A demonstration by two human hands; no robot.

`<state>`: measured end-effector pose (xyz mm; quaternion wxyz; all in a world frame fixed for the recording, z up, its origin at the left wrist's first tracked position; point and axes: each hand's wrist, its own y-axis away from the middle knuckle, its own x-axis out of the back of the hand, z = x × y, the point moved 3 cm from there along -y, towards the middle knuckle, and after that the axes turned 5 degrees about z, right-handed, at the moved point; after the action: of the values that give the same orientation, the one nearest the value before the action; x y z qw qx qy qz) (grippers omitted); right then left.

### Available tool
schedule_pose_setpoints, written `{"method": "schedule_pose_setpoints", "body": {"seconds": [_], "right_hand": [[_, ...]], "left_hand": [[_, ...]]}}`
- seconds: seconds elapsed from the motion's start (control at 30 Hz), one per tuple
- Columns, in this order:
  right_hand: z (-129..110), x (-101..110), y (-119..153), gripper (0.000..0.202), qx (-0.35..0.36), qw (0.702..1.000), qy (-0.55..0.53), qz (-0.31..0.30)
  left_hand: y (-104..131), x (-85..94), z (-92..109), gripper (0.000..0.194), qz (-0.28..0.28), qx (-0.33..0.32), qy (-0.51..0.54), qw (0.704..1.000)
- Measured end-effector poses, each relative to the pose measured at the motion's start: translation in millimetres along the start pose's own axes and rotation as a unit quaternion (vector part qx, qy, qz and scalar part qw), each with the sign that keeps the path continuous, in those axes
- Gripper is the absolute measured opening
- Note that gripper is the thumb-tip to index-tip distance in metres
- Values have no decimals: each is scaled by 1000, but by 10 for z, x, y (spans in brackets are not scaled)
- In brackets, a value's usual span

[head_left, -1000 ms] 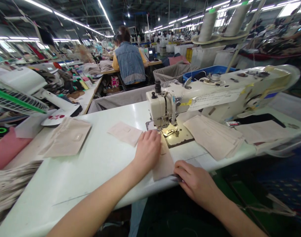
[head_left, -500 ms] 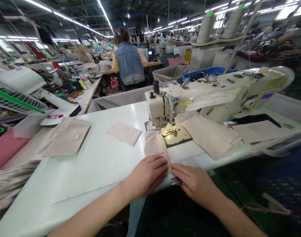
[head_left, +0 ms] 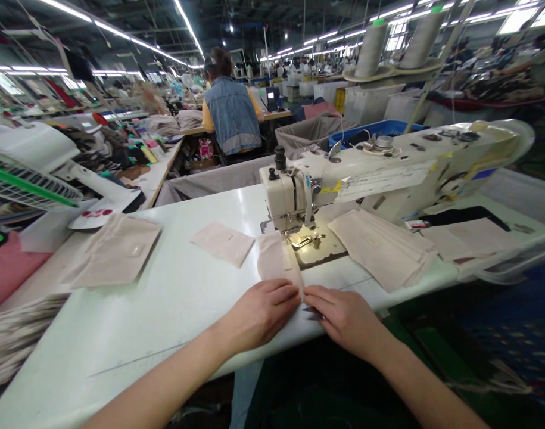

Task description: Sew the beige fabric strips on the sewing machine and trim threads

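Note:
A beige fabric piece (head_left: 274, 253) with a small label lies on the table, its far edge by the presser foot (head_left: 302, 241) of the sewing machine (head_left: 285, 193). My left hand (head_left: 274, 310) is closed on its near end, fingers bent together over the cloth. Just to the right, my right hand (head_left: 343, 316) pinches the near right corner, fingertips almost touching the left ones. Pointed metal blades, like thread snips (head_left: 313, 314), stick out from under the right fingers; their handle is hidden in the palm.
Another beige piece (head_left: 223, 243) lies left of the machine. Beige stacks rest at the far left (head_left: 114, 253) and right of the needle plate (head_left: 382, 247). A fan (head_left: 35, 173) stands left. Thread cones (head_left: 370, 50) rise behind. A person in a denim vest (head_left: 233, 113) sits ahead.
Both hands have moved slightly forward and left, toward the machine. The fabric piece has shifted a little the same way, and the snips' blades show more plainly.

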<state>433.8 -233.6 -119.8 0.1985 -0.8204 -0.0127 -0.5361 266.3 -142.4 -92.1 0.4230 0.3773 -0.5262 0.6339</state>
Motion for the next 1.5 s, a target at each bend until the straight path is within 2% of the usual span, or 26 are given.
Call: {"method": "schedule_pose_setpoints", "body": {"seconds": [0.47, 0.77, 1.23, 1.5], "right_hand": [[186, -48, -234, 43, 9, 1000, 21, 8], [260, -39, -408, 40, -2, 1000, 24, -14], [312, 3, -624, 32, -49, 995, 72, -42], [344, 6, -732, 35, -70, 992, 95, -51]], "left_hand": [[-80, 5, -240, 29, 2, -9, -11, 1000], [-125, 13, -407, 29, 4, -2, -8, 1000], [-177, 16, -657, 31, 15, 15, -10, 1000], [-207, 7, -794, 30, 10, 31, -15, 999]]}}
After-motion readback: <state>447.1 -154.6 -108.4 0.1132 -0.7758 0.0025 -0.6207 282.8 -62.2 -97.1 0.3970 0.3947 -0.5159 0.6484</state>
